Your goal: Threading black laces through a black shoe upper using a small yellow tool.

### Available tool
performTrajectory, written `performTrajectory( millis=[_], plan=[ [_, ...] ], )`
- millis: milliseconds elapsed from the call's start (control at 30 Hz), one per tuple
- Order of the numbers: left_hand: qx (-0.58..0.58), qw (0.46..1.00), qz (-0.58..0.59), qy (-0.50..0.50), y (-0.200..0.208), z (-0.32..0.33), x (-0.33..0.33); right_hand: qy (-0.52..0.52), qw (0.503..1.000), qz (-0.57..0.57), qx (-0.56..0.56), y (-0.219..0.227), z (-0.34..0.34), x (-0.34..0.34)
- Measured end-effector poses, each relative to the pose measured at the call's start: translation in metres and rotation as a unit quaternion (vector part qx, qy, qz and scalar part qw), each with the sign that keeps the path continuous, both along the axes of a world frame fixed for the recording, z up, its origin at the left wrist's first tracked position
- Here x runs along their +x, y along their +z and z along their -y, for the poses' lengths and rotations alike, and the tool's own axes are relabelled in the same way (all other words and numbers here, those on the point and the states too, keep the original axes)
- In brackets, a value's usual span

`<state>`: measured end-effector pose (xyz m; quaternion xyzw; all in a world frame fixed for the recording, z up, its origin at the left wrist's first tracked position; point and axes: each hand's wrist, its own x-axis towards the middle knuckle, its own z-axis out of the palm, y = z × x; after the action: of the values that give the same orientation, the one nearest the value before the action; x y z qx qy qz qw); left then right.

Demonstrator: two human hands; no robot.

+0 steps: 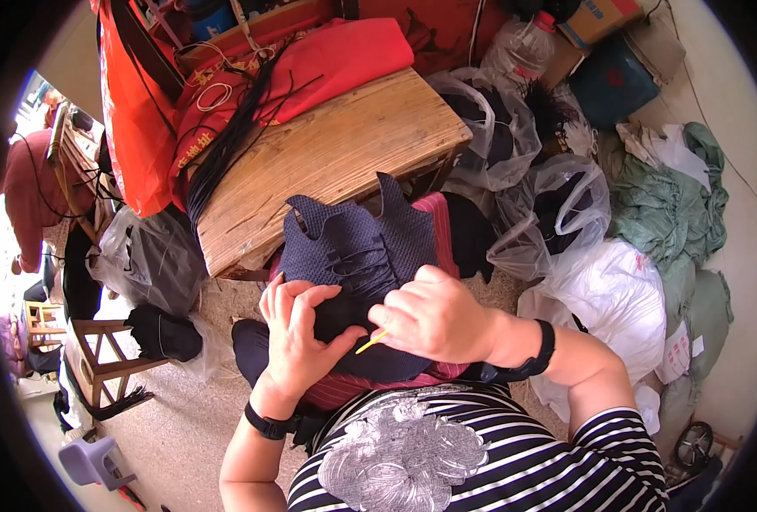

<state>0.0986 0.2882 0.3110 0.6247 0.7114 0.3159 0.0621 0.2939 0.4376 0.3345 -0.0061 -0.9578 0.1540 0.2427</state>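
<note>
Fabric piece [331, 243], navy and waffle-textured, lies directly in front of you on red striped cloth [444, 224], its long axis running away from you toward the wooden worktop [336, 128]. Two pointed tabs mark its far end. Your right hand [434, 320] is clenched round a slim yellow tool [372, 342]; the tool's exposed end slants leftward and back toward you, just beside your left thumb. Your left hand [297, 333] sits at the near left of the piece, fingers [286, 299] spread and curved; I cannot tell whether they pinch the dark material beneath. Both hands work nearer you than the tabs.
</note>
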Motion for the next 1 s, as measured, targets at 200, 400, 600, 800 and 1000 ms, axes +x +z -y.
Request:
performTrajectory(
  millis=[200, 400, 600, 800, 1000],
  plan=[
    [0.008, 1.000, 0.012, -0.009, 0.000, -0.002, 0.000, 0.011, 0.994, 0.005, 0.112, -0.011, 0.014, -0.011],
    [0.015, 1.000, 0.011, -0.009, 0.002, 0.001, -0.002, 0.000, 0.992, 0.024, 0.121, -0.009, 0.011, -0.009],
    [0.008, 0.999, 0.033, 0.002, 0.004, -0.001, 0.000, 0.067, 0.993, -0.019, 0.091, -0.009, 0.000, 0.003],
    [0.010, 1.000, 0.022, 0.002, 0.005, -0.003, 0.000, 0.089, 0.994, -0.022, 0.056, -0.007, -0.004, 0.018],
    [-0.024, 0.998, 0.066, 0.006, 0.004, 0.003, -0.002, 0.063, 0.998, 0.005, -0.006, -0.011, -0.010, 0.020]
  ],
)
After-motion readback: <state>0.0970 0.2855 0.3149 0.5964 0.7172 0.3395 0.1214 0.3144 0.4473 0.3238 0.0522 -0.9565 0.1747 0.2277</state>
